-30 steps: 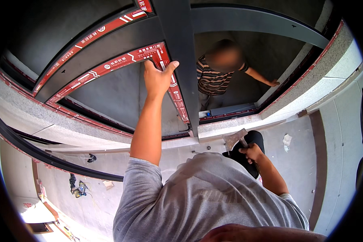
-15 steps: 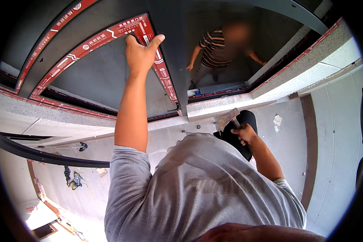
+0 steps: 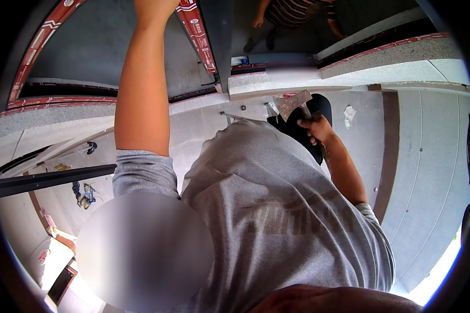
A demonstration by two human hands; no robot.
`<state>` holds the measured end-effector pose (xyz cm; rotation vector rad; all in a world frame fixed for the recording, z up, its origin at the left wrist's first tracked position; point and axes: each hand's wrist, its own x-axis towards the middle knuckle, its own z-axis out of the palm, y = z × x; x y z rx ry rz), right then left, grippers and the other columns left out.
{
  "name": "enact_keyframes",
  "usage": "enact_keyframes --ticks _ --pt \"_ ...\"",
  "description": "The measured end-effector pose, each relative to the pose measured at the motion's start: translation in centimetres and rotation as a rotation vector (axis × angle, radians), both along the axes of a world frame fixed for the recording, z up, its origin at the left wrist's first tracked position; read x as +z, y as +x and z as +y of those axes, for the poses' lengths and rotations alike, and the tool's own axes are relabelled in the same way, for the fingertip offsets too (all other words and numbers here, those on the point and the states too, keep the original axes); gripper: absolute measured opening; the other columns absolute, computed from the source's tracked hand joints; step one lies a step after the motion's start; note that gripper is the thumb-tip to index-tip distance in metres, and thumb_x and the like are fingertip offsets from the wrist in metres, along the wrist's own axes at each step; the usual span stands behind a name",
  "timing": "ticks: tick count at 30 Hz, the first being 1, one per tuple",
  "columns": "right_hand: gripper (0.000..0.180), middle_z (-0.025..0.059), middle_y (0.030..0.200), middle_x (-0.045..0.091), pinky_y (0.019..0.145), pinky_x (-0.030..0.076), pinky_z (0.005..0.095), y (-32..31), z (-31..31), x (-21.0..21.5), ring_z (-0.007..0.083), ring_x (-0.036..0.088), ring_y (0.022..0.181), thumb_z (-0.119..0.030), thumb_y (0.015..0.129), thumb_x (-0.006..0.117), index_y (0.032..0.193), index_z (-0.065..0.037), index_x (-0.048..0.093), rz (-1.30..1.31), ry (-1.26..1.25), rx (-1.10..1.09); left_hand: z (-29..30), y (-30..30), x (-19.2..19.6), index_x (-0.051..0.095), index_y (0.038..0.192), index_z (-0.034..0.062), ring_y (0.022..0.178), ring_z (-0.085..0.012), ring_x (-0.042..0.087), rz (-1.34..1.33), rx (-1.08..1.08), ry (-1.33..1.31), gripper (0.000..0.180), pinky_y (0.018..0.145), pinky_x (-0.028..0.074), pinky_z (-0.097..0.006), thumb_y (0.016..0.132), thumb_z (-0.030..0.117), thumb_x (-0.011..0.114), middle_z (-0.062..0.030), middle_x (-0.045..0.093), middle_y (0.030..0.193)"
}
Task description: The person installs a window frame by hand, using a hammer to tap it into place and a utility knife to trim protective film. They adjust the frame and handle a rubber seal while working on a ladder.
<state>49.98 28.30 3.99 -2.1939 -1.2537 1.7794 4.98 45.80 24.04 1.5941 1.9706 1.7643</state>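
Observation:
My right hand [image 3: 317,129] is closed round the handle of a hatchet [image 3: 292,104]. The worn metal head points up and to the left, beside my dark-trousered leg. At the top edge, my raised left hand [image 3: 156,9] lies against the upper part of a window sash [image 3: 196,34]. Its fingers are cut off by the picture's edge, so their grip cannot be seen. The sash has a dark frame covered with red and white protective film, and grey glass lies inside it.
Right of the sash, a dark pane [image 3: 292,34] shows a person in a striped shirt, reflected or behind it. A pale stone sill [image 3: 277,83] runs below. A dark bar [image 3: 57,179] juts in from the left. Tools [image 3: 87,195] and white scrap [image 3: 349,116] lie on the floor.
The view has shifted, so the window sits higher and my left hand is now mostly beyond the top edge. My right hand still holds the hatchet in nearly the same place.

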Motion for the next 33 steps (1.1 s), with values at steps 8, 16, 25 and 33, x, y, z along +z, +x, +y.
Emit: enact_keyframes --ticks 8,16,25,33 --pt "0.034 0.0048 0.062 0.054 0.035 0.041 0.0338 -0.1 0.3 -0.6 0.0173 0.053 0.041 -0.029 0.092 0.080 0.087 0.000 0.062 0.005 0.012 0.019 0.0 -0.1 -0.3 0.059 0.110 -0.0029 0.105 -0.0411 0.071 0.050 0.042 -0.030 0.065 0.093 0.055 -0.048 0.079 0.043 0.093 -0.0262 0.073 0.110" --pt "0.037 0.0047 0.064 0.054 0.036 0.044 0.0337 0.3 0.6 -0.5 0.0173 0.054 0.043 -0.030 0.091 0.081 0.097 0.003 0.066 0.008 -0.020 0.025 0.0 0.1 -0.3 0.060 0.108 -0.0024 0.106 -0.0435 0.071 0.065 0.061 -0.002 0.066 0.093 0.055 -0.049 0.077 0.045 0.093 -0.0272 0.073 0.109" --pt "0.039 0.0048 0.065 0.055 0.037 0.045 0.0327 0.6 0.3 -0.5 0.0167 0.054 0.043 -0.032 0.090 0.082 0.098 0.002 0.067 0.009 -0.038 0.017 0.1 0.6 -0.3 0.060 0.110 -0.0010 0.105 -0.0403 0.072 -0.042 -0.011 0.031 0.065 0.092 0.055 -0.046 0.077 0.044 0.094 -0.0252 0.074 0.110" --pt "0.044 0.0074 0.067 0.059 0.042 0.051 0.0340 1.2 -1.0 1.0 0.0192 0.060 0.048 -0.038 0.091 0.081 0.101 0.002 0.067 -0.127 -0.088 0.015 2.4 -2.1 -6.8 0.059 0.114 -0.0076 0.101 -0.0203 0.070 -0.112 -0.115 -0.017 0.080 0.095 0.054 -0.034 0.073 0.049 0.099 -0.0158 0.072 0.110"
